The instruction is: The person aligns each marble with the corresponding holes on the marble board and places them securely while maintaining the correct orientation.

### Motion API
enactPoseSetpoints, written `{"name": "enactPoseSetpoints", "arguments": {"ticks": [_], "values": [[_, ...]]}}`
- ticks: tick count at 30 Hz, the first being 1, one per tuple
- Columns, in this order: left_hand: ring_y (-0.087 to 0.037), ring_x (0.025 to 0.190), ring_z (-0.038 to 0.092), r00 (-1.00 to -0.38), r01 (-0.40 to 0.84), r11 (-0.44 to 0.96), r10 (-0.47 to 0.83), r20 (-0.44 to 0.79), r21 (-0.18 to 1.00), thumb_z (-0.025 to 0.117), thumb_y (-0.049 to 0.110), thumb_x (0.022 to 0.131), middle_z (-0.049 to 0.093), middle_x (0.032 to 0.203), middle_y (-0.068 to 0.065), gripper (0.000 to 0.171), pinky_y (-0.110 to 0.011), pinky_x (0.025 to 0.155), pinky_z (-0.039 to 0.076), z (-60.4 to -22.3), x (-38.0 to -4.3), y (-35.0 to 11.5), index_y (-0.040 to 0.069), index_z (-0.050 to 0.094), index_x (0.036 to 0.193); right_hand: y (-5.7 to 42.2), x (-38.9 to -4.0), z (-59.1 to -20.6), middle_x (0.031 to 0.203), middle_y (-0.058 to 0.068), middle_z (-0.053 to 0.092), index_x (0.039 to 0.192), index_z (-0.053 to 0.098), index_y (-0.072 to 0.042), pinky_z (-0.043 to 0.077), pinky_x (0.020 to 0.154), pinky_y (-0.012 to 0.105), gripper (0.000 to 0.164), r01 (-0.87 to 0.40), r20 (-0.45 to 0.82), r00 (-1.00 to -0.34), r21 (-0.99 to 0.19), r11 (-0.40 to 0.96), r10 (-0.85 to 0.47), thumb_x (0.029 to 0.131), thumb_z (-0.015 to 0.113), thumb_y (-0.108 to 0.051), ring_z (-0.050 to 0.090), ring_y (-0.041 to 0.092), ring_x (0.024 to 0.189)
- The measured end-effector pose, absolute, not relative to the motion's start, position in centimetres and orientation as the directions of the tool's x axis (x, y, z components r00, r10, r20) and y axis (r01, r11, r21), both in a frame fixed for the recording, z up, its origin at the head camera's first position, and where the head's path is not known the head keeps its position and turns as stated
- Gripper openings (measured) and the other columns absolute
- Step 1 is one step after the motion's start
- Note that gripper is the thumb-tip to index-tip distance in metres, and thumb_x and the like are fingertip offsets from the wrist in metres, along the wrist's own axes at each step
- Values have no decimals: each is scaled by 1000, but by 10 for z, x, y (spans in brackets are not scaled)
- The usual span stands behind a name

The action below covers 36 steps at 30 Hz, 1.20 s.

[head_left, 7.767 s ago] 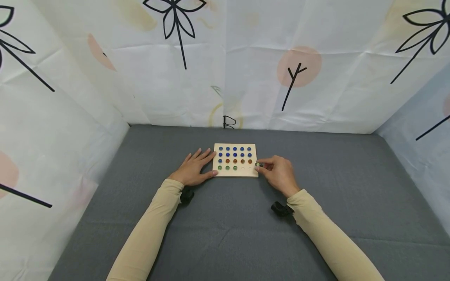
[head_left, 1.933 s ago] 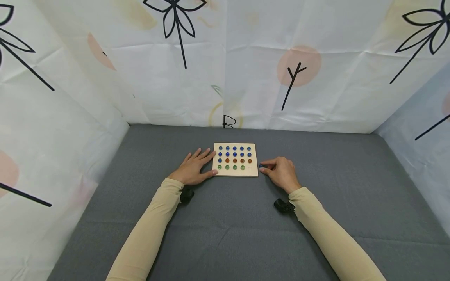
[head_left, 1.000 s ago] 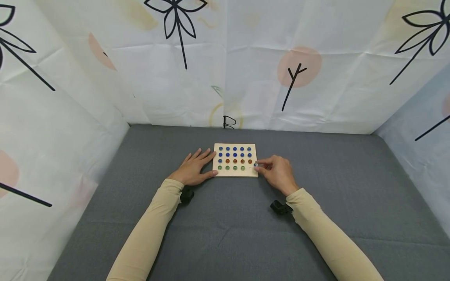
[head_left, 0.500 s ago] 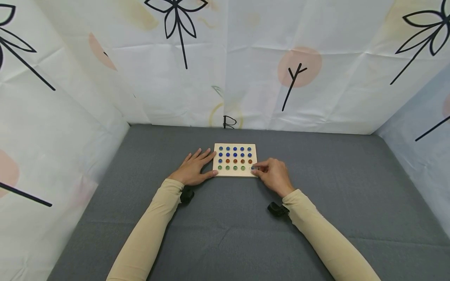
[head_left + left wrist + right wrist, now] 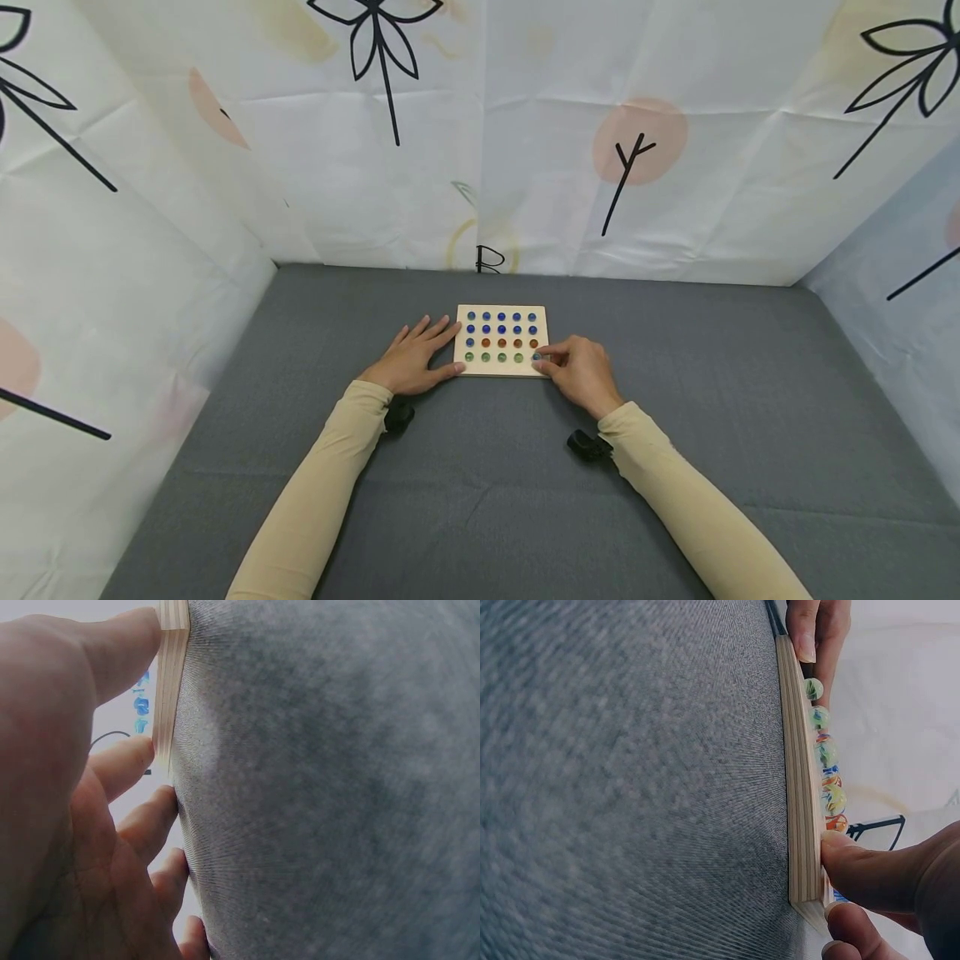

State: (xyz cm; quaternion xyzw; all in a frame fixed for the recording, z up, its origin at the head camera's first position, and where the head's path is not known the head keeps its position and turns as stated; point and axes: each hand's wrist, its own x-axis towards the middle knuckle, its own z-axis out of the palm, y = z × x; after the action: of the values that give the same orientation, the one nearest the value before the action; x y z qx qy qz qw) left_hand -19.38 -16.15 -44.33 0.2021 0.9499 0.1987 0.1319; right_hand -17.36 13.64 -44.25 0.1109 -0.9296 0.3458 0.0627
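Observation:
A pale wooden board (image 5: 495, 368) lies on the grey cloth, with glass marbles standing in rows of holes. Blue marbles (image 5: 501, 329) fill the two far rows and start the third, whose others are orange (image 5: 502, 343). Green marbles (image 5: 485, 357) line the front row. My left hand (image 5: 408, 362) lies spread at the board's left side, thumb and index fingertip touching its edge. At the front right corner hole, my right hand (image 5: 587, 373) pinches a blue marble (image 5: 537, 357) between thumb and index finger. In the right wrist view the thumb hides that marble.
Grey cloth (image 5: 480, 500) covers the table around the board. White fabric with plant drawings (image 5: 540, 167) hangs behind it and at both sides. A black wrist camera (image 5: 588, 446) sits under the right sleeve, another (image 5: 399, 417) under the left.
The green marble my right hand held earlier now sits fourth in the front row. The right hand has since brought a blue marble leftward to the corner hole. My left hand stays put.

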Motion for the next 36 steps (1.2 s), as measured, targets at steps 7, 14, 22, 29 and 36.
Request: {"name": "enactPoseSetpoints", "arguments": {"ticks": [7, 14, 22, 29, 36], "values": [[-34, 155, 6, -883, 339, 834, 442, -158, 435, 56, 52, 102, 19, 168, -9, 77, -58, 124, 2, -444, -194, -162, 19, 24, 164, 136, -174, -442, 71, 1, 64, 100, 83, -5, 46, 58, 37, 20, -260, 206, -965, -631, 731, -165, 84, 86, -18, 57, 17, 62], [-35, 155, 5, -883, 332, 836, 439, -169, 438, 56, 51, 102, 18, 168, -9, 77, -57, 124, 2, -441, -192, -161, 18, 23, 164, 136, -174, -442, 68, 0, 66, 99, 83, -5, 45, 56, 36, 20, -263, 210, -964, -635, 726, -165, 84, 86, -18, 57, 15, 60], [-34, 155, 4, -881, 329, 838, 438, -177, 436, 56, 52, 102, 17, 168, -8, 77, -57, 124, 1, -442, -194, -162, 19, 23, 164, 136, -174, -443, 67, -1, 64, 99, 83, -6, 44, 56, 35, 19, -264, 204, -964, -639, 723, -172, 84, 86, -18, 54, 14, 58], [-34, 155, 4, -882, 324, 840, 434, -182, 435, 55, 53, 102, 17, 168, -8, 77, -57, 124, 1, -444, -194, -163, 19, 22, 164, 140, -172, -442, 72, 3, 64, 102, 82, -4, 44, 57, 34, 22, -258, 205, -965, -651, 714, -162, 85, 85, -18, 55, 15, 62], [-35, 155, 7, -886, 330, 841, 432, -165, 429, 56, 53, 102, 19, 168, -8, 77, -58, 124, 3, -445, -193, -161, 19, 24, 164, 157, -172, -440, 80, 8, 64, 107, 80, -3, 45, 58, 37, 25, -291, 274, -951, -622, 727, -146, 91, 80, -21, 58, 21, 67]]}}
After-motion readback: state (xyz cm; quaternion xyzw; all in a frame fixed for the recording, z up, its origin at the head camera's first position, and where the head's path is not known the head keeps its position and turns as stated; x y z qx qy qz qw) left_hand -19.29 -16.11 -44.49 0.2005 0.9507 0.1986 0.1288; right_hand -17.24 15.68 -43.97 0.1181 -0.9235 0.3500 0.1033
